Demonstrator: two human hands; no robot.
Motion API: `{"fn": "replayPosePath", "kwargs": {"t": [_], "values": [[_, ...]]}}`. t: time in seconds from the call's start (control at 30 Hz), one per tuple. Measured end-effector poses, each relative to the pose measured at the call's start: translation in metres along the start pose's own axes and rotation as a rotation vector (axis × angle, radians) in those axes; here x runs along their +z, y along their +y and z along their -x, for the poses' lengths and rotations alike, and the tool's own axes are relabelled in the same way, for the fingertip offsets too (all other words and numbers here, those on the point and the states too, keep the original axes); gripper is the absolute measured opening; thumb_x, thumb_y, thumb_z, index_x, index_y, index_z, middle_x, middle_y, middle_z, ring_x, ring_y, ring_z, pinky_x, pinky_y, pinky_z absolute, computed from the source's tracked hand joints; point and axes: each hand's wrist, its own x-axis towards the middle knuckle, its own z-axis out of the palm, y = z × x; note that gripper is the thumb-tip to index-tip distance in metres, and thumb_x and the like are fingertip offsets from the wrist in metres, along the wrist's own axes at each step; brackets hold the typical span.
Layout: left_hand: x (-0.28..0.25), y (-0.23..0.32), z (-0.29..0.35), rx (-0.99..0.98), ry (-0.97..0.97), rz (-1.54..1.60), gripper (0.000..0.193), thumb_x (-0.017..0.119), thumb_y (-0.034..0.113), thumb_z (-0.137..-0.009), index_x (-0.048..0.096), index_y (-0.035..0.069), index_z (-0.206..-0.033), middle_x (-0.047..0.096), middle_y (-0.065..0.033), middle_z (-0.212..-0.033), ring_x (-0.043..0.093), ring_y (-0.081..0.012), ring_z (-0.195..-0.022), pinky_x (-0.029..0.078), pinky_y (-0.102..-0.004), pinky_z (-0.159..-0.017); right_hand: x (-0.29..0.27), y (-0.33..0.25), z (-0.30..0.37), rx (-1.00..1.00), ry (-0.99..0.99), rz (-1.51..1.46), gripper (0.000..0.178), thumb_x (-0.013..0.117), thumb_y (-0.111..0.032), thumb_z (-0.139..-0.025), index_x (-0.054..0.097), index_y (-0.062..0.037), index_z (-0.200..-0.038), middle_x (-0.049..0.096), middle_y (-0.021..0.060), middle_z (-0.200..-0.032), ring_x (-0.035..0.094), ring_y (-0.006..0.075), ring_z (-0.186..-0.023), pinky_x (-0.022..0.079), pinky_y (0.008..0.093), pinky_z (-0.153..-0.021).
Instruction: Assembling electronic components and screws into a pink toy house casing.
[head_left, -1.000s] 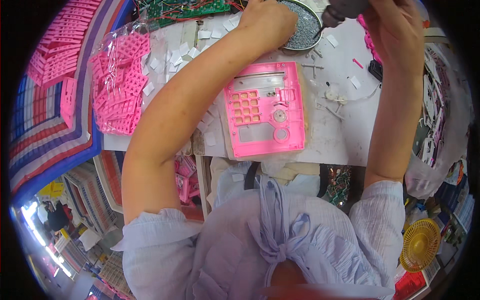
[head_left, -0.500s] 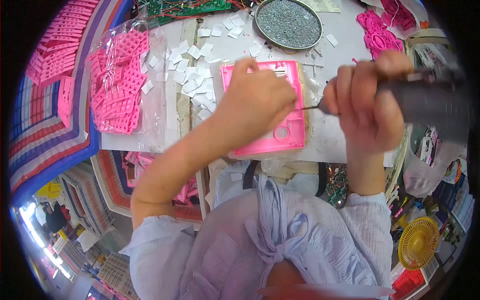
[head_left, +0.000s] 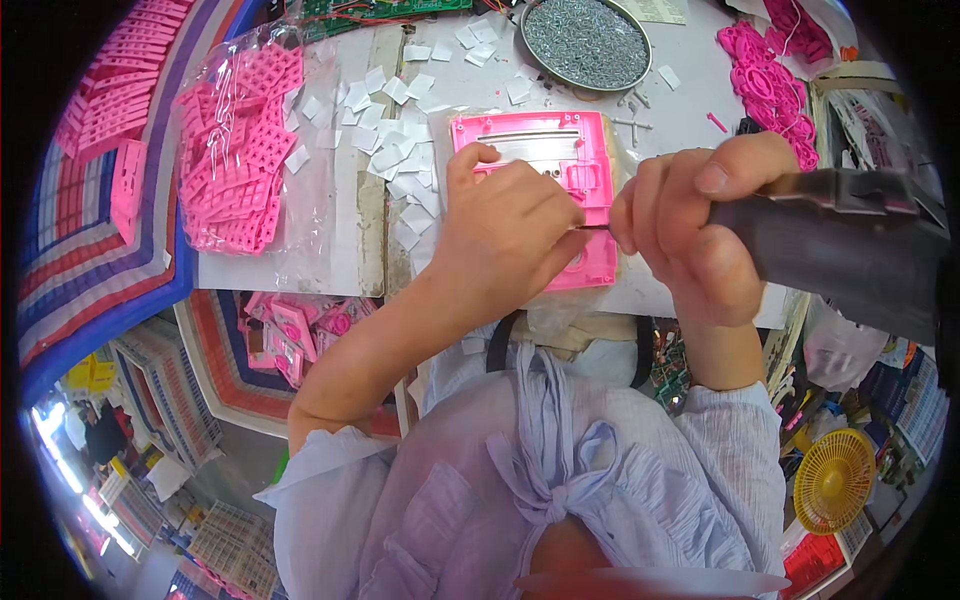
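A pink plastic casing (head_left: 596,150) lies on the work table, a silvery strip near its far edge. My left hand (head_left: 510,222) is over the casing, index finger raised, thumb and other fingertips drawn together at the thin bit of an electric screwdriver; what they pinch, if anything, is too small to make out. My right hand (head_left: 690,225) wraps around the dark electric screwdriver (head_left: 850,245), held nearly level with its bit pointing left at my left fingertips. Part of the casing is hidden under my left hand.
A round dish of small screws (head_left: 585,42) stands beyond the casing. White square pieces (head_left: 400,150) lie scattered to its left, beside a clear bag of pink grid parts (head_left: 240,160). Pink cords (head_left: 765,95) lie at far right. An open drawer (head_left: 225,375) below holds pink parts.
My right hand has brought the screwdriver left, its bit now closer to my left fingertips. The left hand has shifted slightly toward me, baring more of the casing's far part.
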Motion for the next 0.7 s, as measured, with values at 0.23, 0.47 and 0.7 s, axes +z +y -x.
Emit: {"fn": "replayPosePath", "kwargs": {"t": [0.23,0.47,0.7], "values": [[0.012,-0.016,0.017,0.164,-0.086,0.008,0.028,0.080,0.024,-0.073,0.069,0.012,-0.096,0.066,0.0016,-0.102,0.060,-0.0201,-0.102,0.033,-0.0497,-0.101,-0.012,0.033,0.023,0.066,0.090,0.116,0.026,0.069,-0.005,-0.088,0.051,-0.0004,-0.107,0.059,0.0063,-0.077,0.056,0.0120,-0.065,0.048,0.0274,-0.059],[0.009,-0.012,0.012,0.224,-0.117,-0.132,0.011,0.073,0.025,-0.077,0.072,0.014,-0.080,0.064,0.0028,-0.087,0.059,-0.0167,-0.098,0.039,-0.0487,-0.099,-0.012,0.036,0.024,0.087,-0.256,0.618,0.025,0.065,0.001,-0.091,0.043,-0.0072,-0.101,0.055,0.0072,-0.069,0.051,0.0152,-0.058,0.048,0.0329,-0.058],[0.015,-0.015,0.019,0.301,-0.083,-0.224,0.011,0.067,0.023,-0.080,0.074,0.016,-0.086,0.065,0.0026,-0.088,0.059,-0.0191,-0.099,0.039,-0.0513,-0.101,-0.024,0.045,0.008,0.262,-0.199,0.241,0.033,0.076,-0.011,-0.085,0.052,-0.0049,-0.107,0.056,0.0029,-0.071,0.054,0.0128,-0.060,0.047,0.0298,-0.057]]}}
